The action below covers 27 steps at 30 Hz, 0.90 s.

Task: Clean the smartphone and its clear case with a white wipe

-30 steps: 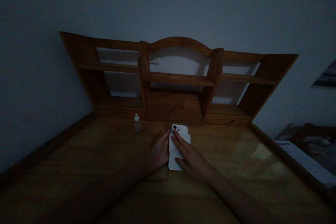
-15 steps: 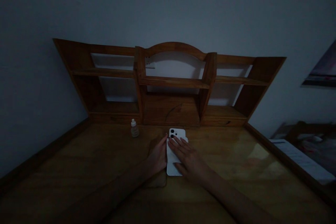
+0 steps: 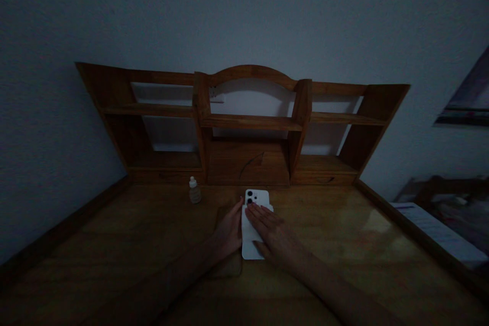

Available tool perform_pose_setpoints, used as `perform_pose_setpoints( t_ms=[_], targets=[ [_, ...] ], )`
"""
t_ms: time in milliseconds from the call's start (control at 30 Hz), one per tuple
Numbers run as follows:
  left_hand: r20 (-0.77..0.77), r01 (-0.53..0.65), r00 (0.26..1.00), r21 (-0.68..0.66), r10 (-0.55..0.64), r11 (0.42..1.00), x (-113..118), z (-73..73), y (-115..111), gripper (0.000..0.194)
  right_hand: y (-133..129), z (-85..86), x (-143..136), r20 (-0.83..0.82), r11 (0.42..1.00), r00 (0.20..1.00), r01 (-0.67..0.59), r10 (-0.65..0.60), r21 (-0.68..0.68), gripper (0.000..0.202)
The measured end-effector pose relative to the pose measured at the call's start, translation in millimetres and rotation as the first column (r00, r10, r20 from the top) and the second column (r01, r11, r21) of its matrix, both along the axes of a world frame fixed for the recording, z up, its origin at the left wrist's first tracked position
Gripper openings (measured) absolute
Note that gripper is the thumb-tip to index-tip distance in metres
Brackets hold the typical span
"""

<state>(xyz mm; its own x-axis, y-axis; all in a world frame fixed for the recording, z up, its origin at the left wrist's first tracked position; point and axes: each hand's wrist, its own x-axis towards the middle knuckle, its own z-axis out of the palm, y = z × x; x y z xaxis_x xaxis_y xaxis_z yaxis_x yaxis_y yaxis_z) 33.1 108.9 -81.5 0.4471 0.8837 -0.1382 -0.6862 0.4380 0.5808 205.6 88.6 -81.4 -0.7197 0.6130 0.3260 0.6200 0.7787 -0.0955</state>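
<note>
A white phone (image 3: 251,253) lies camera side up on the wooden desk, its lenses toward the shelf. Over its middle is a white cloth or sheet (image 3: 247,224), pressed down by my right hand (image 3: 273,232), whose fingers lie flat and close together. Along the phone's left edge rests my left hand (image 3: 230,229), thumb side against it and partly in shadow. Under my left hand and forearm lies a flat, dark rectangular item (image 3: 231,267), hard to make out in the dim light.
A small dropper bottle (image 3: 195,194) stands left of the phone. Behind is a wooden shelf unit (image 3: 252,121) against the wall. Papers (image 3: 435,229) lie beyond the desk's right edge, near a wooden chair back. The desk (image 3: 324,224) has raised side rims.
The fingers of my right hand have drawn closer together on the white cloth or sheet and sit slightly lower along the phone. The view has shifted slightly.
</note>
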Motion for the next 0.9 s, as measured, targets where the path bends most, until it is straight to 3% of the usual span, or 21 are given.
perform_pose_setpoints(
  t_ms=[300,567,733,900],
  targets=[
    [-0.003,-0.003,1.0,0.045,0.003,0.999,1,-5.2,2,0.039,2,-2.4,2,-0.022,0.999,0.999,0.042,-0.042,0.028,0.08],
    [0.072,0.09,0.993,0.002,-0.09,0.996,5,-9.1,9,0.04,3,0.5,4,-0.042,0.999,0.998,0.054,-0.053,0.009,0.083],
    [0.094,0.107,0.99,-0.03,-0.104,0.994,7,-3.8,6,0.043,3,-0.9,3,-0.028,1.0,1.0,0.005,-0.005,-0.005,0.085],
    [0.047,0.083,0.996,-0.061,-0.08,0.995,9,2.7,2,0.043,0,0.9,1,-0.016,0.999,0.999,0.031,-0.032,-0.008,0.084]
  ],
)
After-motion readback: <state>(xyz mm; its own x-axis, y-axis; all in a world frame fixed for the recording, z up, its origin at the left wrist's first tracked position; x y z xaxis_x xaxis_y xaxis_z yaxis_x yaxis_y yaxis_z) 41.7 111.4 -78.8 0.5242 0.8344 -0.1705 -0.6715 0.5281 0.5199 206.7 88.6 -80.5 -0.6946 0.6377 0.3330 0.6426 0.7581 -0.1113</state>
